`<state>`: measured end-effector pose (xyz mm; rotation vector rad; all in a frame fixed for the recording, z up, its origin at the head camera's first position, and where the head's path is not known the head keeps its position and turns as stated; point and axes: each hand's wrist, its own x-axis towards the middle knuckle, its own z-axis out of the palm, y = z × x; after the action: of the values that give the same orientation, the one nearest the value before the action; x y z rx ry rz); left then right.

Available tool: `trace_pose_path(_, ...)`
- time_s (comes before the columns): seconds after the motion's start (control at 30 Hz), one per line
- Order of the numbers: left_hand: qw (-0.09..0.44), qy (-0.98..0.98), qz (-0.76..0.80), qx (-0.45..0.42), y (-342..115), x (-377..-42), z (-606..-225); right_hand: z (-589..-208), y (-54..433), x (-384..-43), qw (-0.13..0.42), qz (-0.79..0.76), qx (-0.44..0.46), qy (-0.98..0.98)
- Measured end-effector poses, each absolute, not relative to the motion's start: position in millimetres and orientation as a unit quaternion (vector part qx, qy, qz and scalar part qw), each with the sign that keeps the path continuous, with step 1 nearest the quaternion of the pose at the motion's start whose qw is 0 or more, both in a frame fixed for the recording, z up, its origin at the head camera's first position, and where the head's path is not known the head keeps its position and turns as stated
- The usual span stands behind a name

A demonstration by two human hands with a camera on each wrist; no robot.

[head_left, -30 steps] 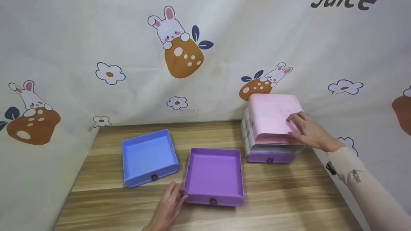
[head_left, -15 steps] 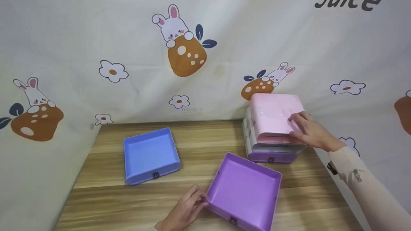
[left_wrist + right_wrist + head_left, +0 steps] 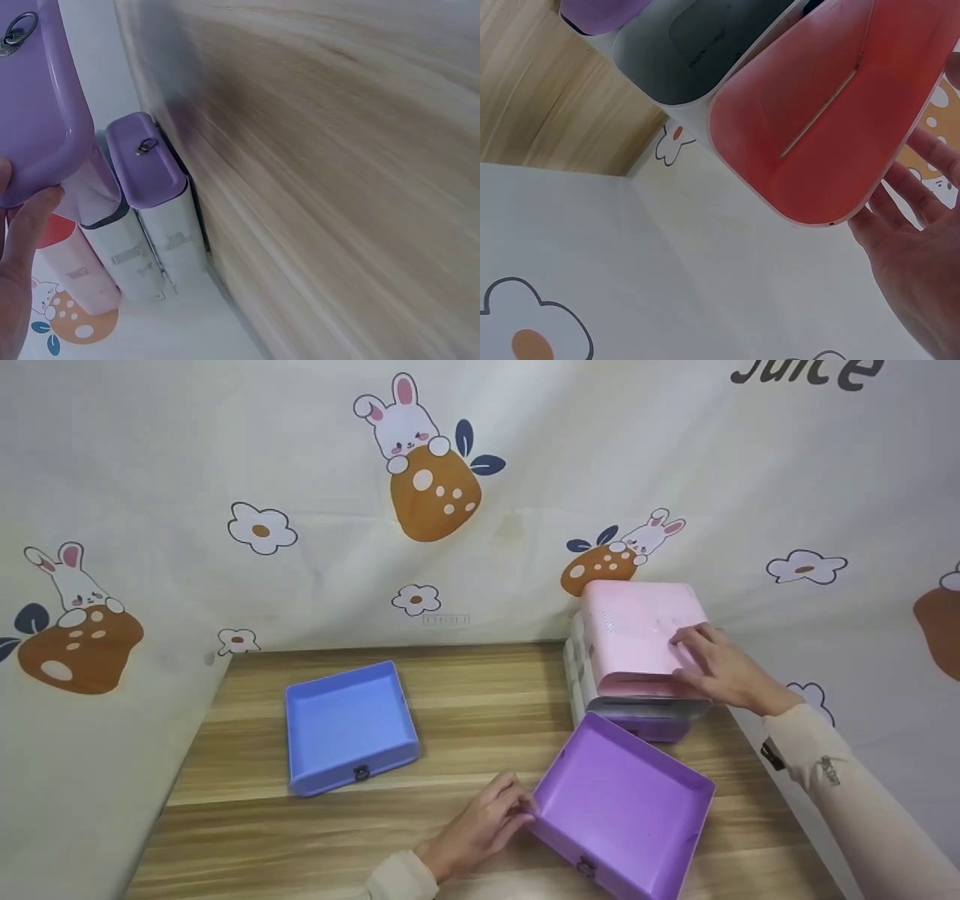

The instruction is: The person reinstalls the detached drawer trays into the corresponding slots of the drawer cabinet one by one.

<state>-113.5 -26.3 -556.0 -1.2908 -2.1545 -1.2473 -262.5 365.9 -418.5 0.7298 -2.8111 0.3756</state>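
One purple drawer point(image 3: 622, 802): corner pinched by the left hand point(image 3: 484, 826). Right hand point(image 3: 731, 673), fingers uncurled, rests against the pink casing point(image 3: 637, 624).

The left hand point(image 3: 480, 826) reached in from the bottom edge of the head view, angled up and to the right, its bent fingers point(image 3: 511, 793) and thumb point(image 3: 513, 826) drawn together in a pinch, with a pale cuff point(image 3: 405, 876) at the wrist. The right arm point(image 3: 870, 795), in a long pale sleeve, slanted in from the lower right, and the right hand point(image 3: 724, 669) lay palm down, pointing left and away from the body, its fingers loosely bent. In the right wrist view those fingers were spread, with gaps between them.
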Motion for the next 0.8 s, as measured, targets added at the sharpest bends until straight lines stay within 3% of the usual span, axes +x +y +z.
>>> trace_pose_path(0.53,0.137,-0.781,-0.433,-0.428,0,-140,-550,-418,365,-262,0.086,0.127,0.225,-0.962)
trace_pose_path(0.8,0.146,-0.798,-0.424,-0.403,10,-144,-547,-419,365,-263,0.091,0.129,0.234,-0.959)
